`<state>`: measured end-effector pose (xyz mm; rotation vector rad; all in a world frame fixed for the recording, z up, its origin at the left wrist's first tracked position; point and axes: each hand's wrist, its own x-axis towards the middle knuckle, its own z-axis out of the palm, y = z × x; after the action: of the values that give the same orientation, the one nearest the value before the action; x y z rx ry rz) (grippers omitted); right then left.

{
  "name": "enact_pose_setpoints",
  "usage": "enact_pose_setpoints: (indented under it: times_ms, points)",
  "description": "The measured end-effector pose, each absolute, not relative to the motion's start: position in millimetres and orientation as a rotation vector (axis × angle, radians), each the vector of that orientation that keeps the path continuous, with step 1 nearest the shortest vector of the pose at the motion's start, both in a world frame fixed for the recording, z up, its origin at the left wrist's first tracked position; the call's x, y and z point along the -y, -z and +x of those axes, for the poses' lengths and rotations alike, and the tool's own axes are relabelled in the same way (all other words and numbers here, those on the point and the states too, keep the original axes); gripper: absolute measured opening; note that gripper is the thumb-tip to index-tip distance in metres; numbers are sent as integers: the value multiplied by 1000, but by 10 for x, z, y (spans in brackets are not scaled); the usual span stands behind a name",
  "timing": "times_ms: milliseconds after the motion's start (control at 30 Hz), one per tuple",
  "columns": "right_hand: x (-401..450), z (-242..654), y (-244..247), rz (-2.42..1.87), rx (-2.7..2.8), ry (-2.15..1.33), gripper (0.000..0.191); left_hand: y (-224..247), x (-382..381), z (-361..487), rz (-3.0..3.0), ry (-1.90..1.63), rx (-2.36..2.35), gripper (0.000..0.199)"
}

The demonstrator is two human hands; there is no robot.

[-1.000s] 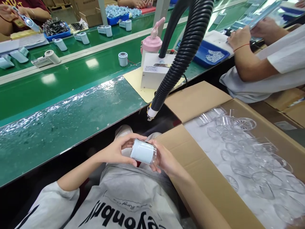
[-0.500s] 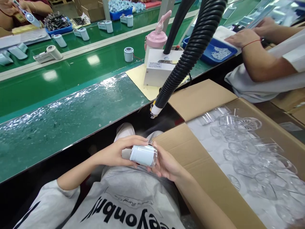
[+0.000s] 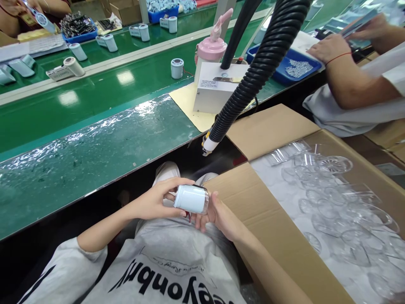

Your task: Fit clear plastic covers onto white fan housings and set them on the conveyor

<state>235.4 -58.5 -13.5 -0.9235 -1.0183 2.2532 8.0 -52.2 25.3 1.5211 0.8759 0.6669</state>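
My left hand [image 3: 161, 199] is closed around a pale blue cylindrical housing [image 3: 191, 199], thumb and fingers on opposite sides. The housing lies sideways above my lap. A clear cap [image 3: 206, 200] covers its right end, and a bit of red wire shows beneath it. My right hand [image 3: 218, 215] is just beside the capped end, fingers loosely spread and holding nothing. To the right, an open cardboard box [image 3: 249, 211] contains many clear plastic covers [image 3: 344, 202] on a white liner.
A black ribbed hose [image 3: 253, 80] with a metal tip hangs over the bench edge. Behind it stand a white device [image 3: 209, 95] and a pink-lidded bottle [image 3: 211, 46]. Similar parts sit along the green conveyor [image 3: 104, 84]. A co-worker's arm [image 3: 341, 76] reaches over a blue tray [image 3: 297, 69] at right.
My right hand has come off the capped end and opened, moving slightly down and right. The left hand keeps its hold on the housing. The view has shifted a little.
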Motion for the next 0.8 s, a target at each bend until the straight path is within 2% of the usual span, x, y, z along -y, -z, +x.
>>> enact_pose_setpoints:
  times_ms: [133,233,367,433,633,700,800]
  points:
    - [654,2444,170,-954,1389,-1732,72,-254,542,105,1358,-650,-911,66]
    - [651,2483,164,-803,1754,-1336,75,-248,557,118,1286,-631,-903,65]
    - [599,2498,116,-582,2059,-868,65,-234,574,105,1199,-601,-875,66]
    - [593,2501,102,-596,2041,-904,61,-229,575,84,1191,-595,-849,69]
    - [669,2476,164,-697,1632,-1423,57,-219,589,16,1261,-644,-716,73]
    - [676,2471,177,-689,1618,-1450,52,-201,605,9,1219,-625,-706,74]
    - [659,2479,157,-692,1745,-1314,48,-173,622,12,1171,-622,-704,75]
